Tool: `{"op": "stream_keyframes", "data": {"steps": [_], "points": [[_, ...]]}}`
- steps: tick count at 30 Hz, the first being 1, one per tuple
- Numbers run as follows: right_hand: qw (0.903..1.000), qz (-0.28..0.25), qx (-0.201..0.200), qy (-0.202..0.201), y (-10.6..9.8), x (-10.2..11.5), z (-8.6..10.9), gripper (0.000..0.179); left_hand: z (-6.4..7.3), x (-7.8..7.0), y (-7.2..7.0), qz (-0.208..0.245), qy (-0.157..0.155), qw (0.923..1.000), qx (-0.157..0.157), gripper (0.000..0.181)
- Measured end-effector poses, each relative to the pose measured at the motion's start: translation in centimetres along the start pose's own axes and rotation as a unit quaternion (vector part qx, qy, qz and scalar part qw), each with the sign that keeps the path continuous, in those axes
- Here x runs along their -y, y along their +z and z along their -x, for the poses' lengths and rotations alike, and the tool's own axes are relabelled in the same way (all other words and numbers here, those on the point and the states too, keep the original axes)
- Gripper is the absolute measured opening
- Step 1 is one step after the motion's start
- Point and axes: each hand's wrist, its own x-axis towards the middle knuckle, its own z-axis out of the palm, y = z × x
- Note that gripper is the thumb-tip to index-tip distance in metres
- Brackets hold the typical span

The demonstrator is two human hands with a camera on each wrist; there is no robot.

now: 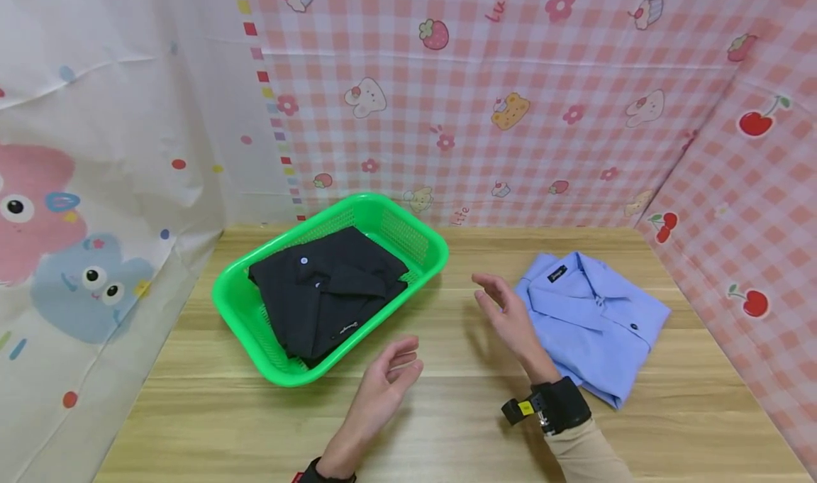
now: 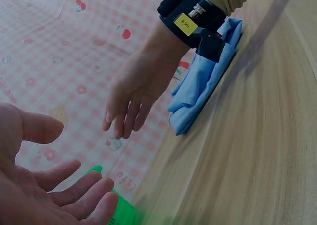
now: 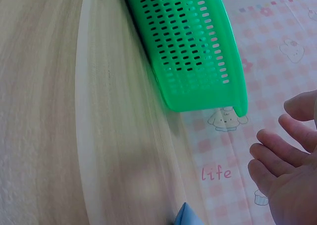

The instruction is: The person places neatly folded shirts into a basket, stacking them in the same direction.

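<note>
A black folded shirt (image 1: 332,284) with a pale button lies inside a green plastic basket (image 1: 440,252) at the left of the table. To the right, a light blue folded shirt (image 1: 593,327) rests flat on the wood, collar toward the back wall. My left hand (image 1: 381,384) hovers near the basket's front right side, fingers relaxed and holding nothing. Just left of the blue shirt is my right hand (image 1: 508,320), raised above the table with loose fingers and nothing in its grasp. In the left wrist view the blue shirt (image 2: 198,86) appears behind the right forearm.
The wooden table (image 1: 459,412) meets a pink checked cloth wall (image 1: 485,150) at the back and another on the right. A white patterned cloth (image 1: 128,185) hangs along the left side. Black wrist cameras, such as the right one (image 1: 562,405), sit on both wrists.
</note>
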Motion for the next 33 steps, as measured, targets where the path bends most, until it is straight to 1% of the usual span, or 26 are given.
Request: {"op": "stream_keyframes", "data": {"steps": [8, 15, 18, 22, 26, 33], "points": [[1.0, 0.007, -0.002, 0.006, -0.8, -0.6, -0.1, 0.036, 0.0, 0.2, 0.6, 0.0, -0.002, 1.0, 0.007, 0.047], [0.9991, 0.039, -0.015, 0.003, -1.4, -0.8, -0.1, 0.037, 0.1, 0.5, 1.1, 0.014, -0.012, 0.9997, 0.018, 0.048], [0.9988, 0.044, -0.02, 0.004, -1.6, -0.8, -0.1, 0.037, 0.1, 0.6, 1.4, 0.015, -0.013, 0.9995, 0.023, 0.048], [0.9988, 0.044, -0.019, 0.012, -1.9, -0.8, 0.0, 0.038, 0.3, 0.7, 1.6, 0.016, -0.012, 0.9995, 0.025, 0.049], [0.9986, 0.045, -0.018, 0.022, -2.2, -0.8, 0.2, 0.04, 0.4, 0.8, 1.9, 0.017, -0.018, 0.9993, 0.028, 0.05], [0.9987, 0.041, -0.018, 0.023, -2.9, -0.8, 0.5, 0.042, 0.5, 1.1, 2.2, 0.014, -0.026, 0.999, 0.034, 0.049]]}}
